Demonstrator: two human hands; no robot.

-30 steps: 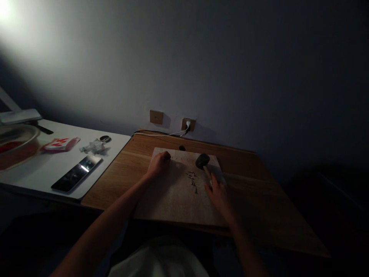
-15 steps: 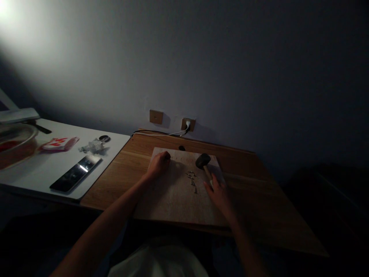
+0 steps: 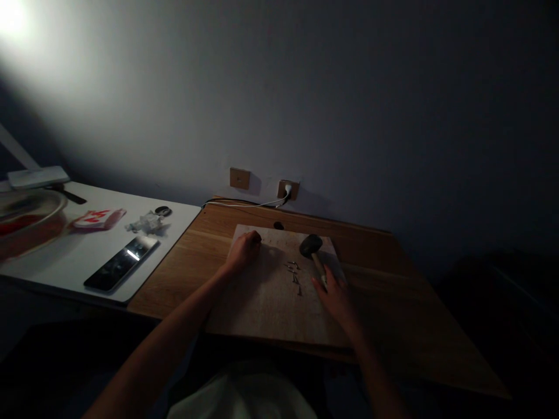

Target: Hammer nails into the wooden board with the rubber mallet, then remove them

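My left hand (image 3: 245, 251) rests at the far left of a pale wooden board (image 3: 271, 314), its fingers closed. Whatever they may hold is hidden in the dim light. On the board's right side, my right hand (image 3: 336, 297) is wrapped round the handle of a rubber mallet (image 3: 311, 246) with a dark head. The mallet's head lies near the far right of the board, pointing away from me. Several loose screws (image 3: 294, 276) are scattered between my hands, closer to the mallet. A row of small marks or bits runs along the board's far edge, too small to tell.
The board sits on a brown wooden table (image 3: 393, 314) against the wall. A white table (image 3: 105, 192) adjoins at left, bearing a phone (image 3: 122, 263), crumpled clear plastic (image 3: 146, 222), a red-and-white packet (image 3: 98, 219) and a clear bowl (image 3: 48, 224). A plugged-in cable (image 3: 262, 205) trails behind the board.
The whole view has shifted slightly, so everything appears a little farther right and lower. Both hands, the mallet and the screws keep their places on the board.
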